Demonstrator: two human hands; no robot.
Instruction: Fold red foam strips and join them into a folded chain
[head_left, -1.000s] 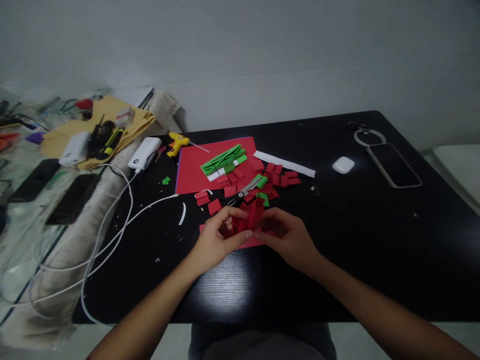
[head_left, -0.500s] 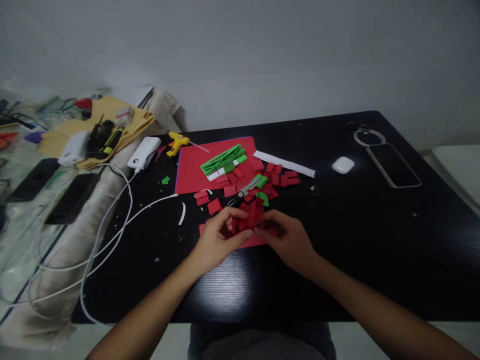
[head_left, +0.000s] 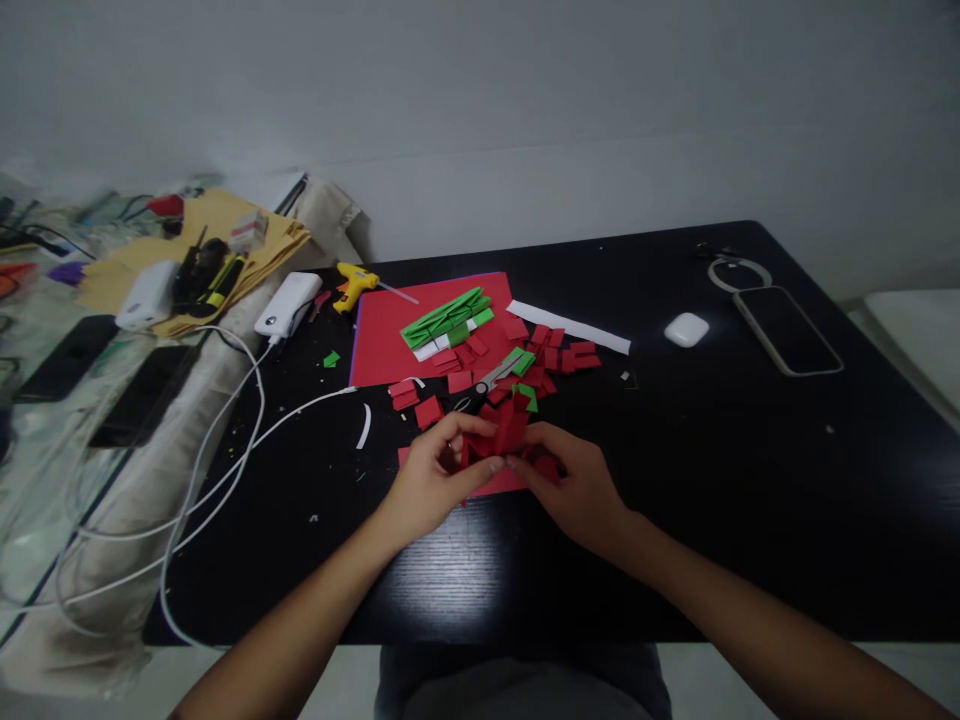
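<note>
Between both hands is a folded red paper piece (head_left: 510, 428), raised over a red paper sheet (head_left: 501, 484) near the middle of the table. My left hand (head_left: 431, 475) is closed on its left side, thumb against the lower edge. My right hand (head_left: 574, 480) pinches the lower right side, its fingertips close to the left thumb. Just beyond the hands lie scissors (head_left: 499, 373), partly under green paper bits, with several small folded red paper pieces (head_left: 577, 356) around them. Fingers cover part of the held paper.
A larger red sheet (head_left: 382, 340) carries folded green paper strips (head_left: 450, 318). Behind it lies a yellow glue gun (head_left: 354, 287). A white paper strip (head_left: 570, 326), white earbud case (head_left: 687, 330) and phone (head_left: 787, 331) lie rightward. A power bank (head_left: 289, 305) and white cables (head_left: 259, 440) are leftward.
The held red paper has shifted and turned very slightly between my fingers. My right hand has barely moved, and the things on the table stay where they were.
</note>
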